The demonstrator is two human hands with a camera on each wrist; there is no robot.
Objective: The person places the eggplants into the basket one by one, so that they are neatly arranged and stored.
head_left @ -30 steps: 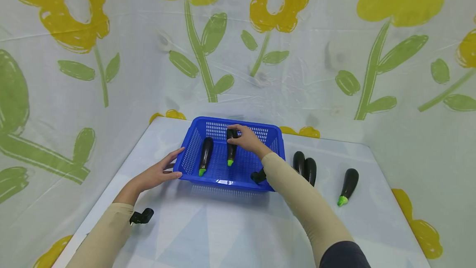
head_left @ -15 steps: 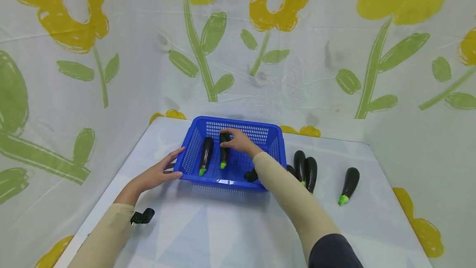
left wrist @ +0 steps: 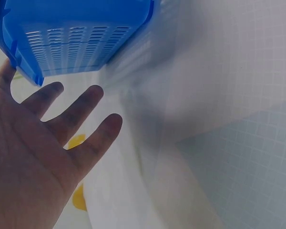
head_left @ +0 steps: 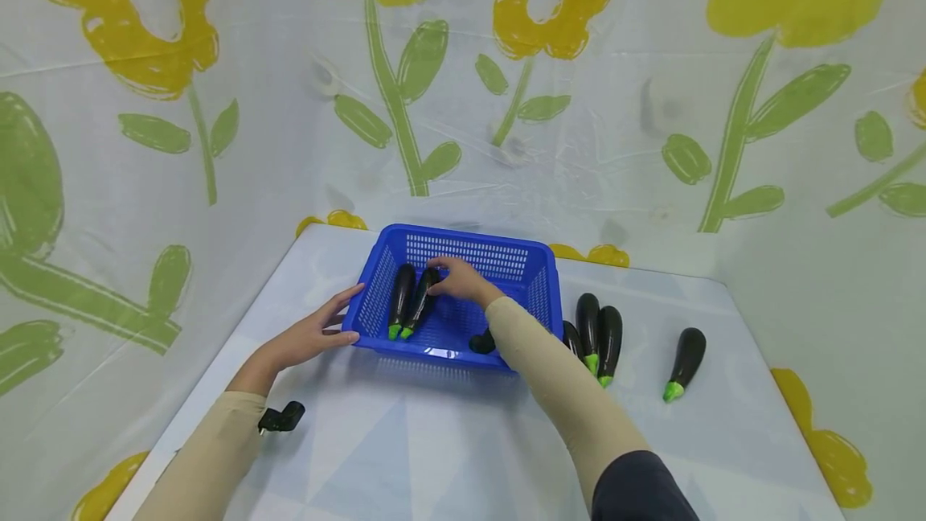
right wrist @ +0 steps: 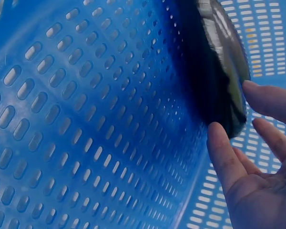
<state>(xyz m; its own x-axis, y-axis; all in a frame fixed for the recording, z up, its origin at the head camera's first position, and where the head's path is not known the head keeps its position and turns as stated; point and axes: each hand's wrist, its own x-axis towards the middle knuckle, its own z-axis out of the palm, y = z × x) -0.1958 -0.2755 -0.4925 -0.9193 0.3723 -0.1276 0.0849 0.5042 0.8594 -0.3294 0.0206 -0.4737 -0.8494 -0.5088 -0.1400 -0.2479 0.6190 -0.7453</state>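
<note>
Evidently the step in hand is laying the angled eggplant (head_left: 418, 308) in the blue basket (head_left: 463, 234), just beside the left-hand eggplant (head_left: 400, 300). The right grip (head_left: 461, 280) seems to pinch its rounded end lightly; the left grip (head_left: 307, 336), fingers spread, touches the rim. Next calls for parting the pinch without rolling it, then reaching rightward to the loose eggplants (head_left: 609, 344) on the surface (head_left: 362, 449).

Head view is looking forward and down; wrist views are sharing its blue basket (head_left: 470, 236) at close range, left facing the outside, right the interior.
</note>
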